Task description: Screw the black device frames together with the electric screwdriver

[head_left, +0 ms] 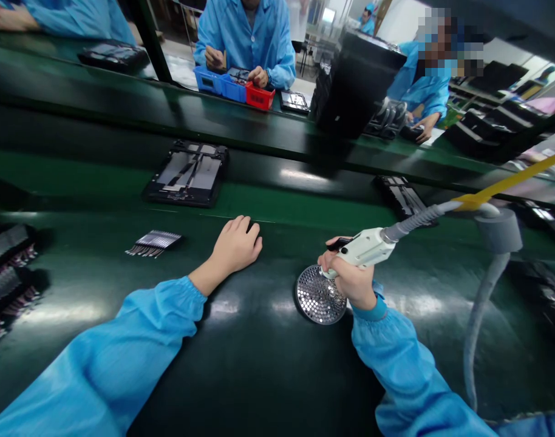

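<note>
My right hand (350, 282) is wrapped round a pale electric screwdriver (367, 247), whose corded end points up to the right. Below that hand lies a round plate full of small holes (316, 297), with shiny bits in them; the driver's tip is hidden or too small to make out there. My left hand (234, 244) rests on the green work surface (259, 364), fingers loosely bent and nothing in them. To its left sits a small stack of flat parts with short wire ends (154, 241). Beyond it, an opened tablet-like device (189, 173) lies on the strip behind.
A yellow strap (518, 179) and grey cord (475, 328) hang at right. Another opened device (402, 197) lies behind the screwdriver. Dark stacked parts (8, 273) stand at left. Across the line, people in blue work near blue bins (234, 88), a red bin (259, 97) and black stacks (350, 85).
</note>
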`<state>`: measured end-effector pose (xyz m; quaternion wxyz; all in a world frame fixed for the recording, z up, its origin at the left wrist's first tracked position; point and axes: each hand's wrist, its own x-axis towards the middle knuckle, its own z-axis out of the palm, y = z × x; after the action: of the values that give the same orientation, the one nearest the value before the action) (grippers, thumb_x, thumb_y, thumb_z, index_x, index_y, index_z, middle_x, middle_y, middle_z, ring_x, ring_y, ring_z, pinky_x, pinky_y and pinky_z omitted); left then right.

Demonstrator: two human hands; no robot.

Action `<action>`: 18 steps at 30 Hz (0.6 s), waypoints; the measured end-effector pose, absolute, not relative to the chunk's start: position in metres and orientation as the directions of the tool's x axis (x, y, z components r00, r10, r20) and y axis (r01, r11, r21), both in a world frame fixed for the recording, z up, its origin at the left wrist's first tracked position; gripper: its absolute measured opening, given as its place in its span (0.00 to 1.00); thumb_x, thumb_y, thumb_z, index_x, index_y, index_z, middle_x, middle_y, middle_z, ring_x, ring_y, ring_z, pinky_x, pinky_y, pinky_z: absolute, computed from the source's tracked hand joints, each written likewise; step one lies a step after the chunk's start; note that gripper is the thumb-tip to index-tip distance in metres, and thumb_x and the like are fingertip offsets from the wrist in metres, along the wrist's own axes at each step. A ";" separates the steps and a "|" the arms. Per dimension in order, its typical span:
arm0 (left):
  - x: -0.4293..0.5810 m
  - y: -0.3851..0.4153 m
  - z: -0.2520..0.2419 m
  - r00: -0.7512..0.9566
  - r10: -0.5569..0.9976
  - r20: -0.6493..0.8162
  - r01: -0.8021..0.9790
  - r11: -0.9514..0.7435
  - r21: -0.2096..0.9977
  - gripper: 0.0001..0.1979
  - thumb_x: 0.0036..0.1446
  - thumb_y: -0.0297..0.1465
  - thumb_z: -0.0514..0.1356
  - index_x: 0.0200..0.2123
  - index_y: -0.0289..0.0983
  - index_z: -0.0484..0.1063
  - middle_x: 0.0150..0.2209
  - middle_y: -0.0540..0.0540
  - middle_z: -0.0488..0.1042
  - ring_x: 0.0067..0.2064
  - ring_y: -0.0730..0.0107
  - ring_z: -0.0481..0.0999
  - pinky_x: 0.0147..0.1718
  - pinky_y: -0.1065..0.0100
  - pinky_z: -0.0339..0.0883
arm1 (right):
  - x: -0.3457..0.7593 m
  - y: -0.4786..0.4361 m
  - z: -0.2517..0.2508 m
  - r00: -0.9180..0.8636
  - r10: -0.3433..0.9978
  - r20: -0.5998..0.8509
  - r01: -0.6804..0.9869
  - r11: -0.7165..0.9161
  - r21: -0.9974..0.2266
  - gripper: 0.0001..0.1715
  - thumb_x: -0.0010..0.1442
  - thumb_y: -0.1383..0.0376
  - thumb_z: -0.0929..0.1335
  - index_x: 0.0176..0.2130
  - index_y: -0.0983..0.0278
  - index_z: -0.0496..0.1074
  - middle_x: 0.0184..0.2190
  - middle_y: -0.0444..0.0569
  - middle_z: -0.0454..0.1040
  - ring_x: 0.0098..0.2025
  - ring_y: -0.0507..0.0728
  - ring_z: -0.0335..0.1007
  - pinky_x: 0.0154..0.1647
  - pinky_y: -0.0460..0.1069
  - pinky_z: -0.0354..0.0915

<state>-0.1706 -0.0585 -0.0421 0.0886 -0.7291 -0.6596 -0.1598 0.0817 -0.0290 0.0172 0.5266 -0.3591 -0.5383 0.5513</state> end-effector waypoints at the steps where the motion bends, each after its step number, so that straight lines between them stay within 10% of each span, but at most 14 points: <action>1: -0.171 -0.058 -0.042 0.077 0.933 0.351 0.989 -0.115 0.089 0.15 0.64 0.32 0.53 0.47 0.32 0.76 0.54 0.27 0.73 0.59 0.40 0.71 0.53 0.45 0.69 | 0.081 -0.029 0.017 -0.185 0.967 0.173 -0.192 0.137 -0.972 0.14 0.44 0.71 0.70 0.35 0.61 0.71 0.16 0.35 0.69 0.17 0.50 0.65 0.26 0.53 0.68; 18: -0.172 -0.057 -0.046 0.078 0.934 0.349 0.994 -0.101 0.047 0.16 0.65 0.33 0.53 0.47 0.33 0.76 0.53 0.29 0.74 0.59 0.42 0.72 0.55 0.48 0.69 | 0.086 -0.035 0.031 -0.202 0.956 0.212 -0.179 0.177 -0.968 0.17 0.48 0.70 0.69 0.41 0.60 0.71 0.17 0.36 0.68 0.19 0.52 0.67 0.26 0.53 0.68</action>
<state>-0.1724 -0.0575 -0.0460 0.1017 -0.7272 -0.6627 -0.1472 0.0856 -0.0347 0.0310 0.5269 -0.3484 -0.5576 0.5386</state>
